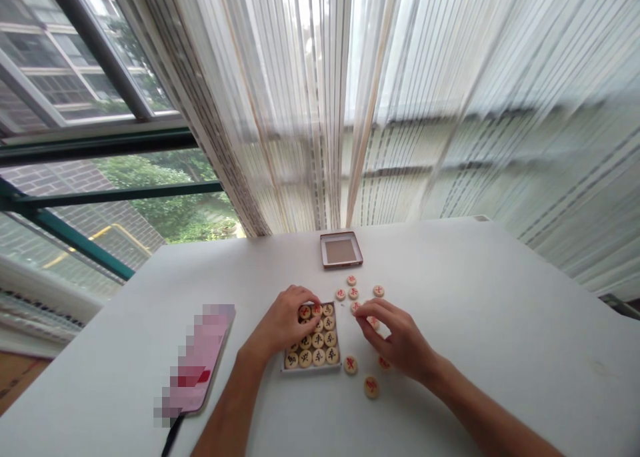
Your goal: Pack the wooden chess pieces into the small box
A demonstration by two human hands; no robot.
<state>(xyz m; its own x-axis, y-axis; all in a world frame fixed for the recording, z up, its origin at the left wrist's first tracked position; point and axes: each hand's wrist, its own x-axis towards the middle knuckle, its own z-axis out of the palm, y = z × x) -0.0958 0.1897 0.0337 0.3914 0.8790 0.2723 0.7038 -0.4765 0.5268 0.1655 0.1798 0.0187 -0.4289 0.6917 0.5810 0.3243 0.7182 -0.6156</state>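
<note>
A shallow square box (311,370) on the table holds rows of round wooden Chinese chess pieces, mostly black-marked, with red-marked ones in the far row. My left hand (294,318) rests over its left side, thumb and index finger curled round a red-marked piece (317,309) in the far row. Right of the box, my right hand (397,333) pinches at another red-marked piece (355,307) with its fingertips. Several loose red-marked pieces lie around it, including one near the box corner (351,365) and one closer to me (371,387). Some are partly hidden beneath the right hand.
The box lid (341,250) lies inside-up near the table's far edge. A pink phone (203,357), partly pixelated, with a black cable (173,435) is at the left. The white table (500,310) stands against striped curtains (320,110) and a window.
</note>
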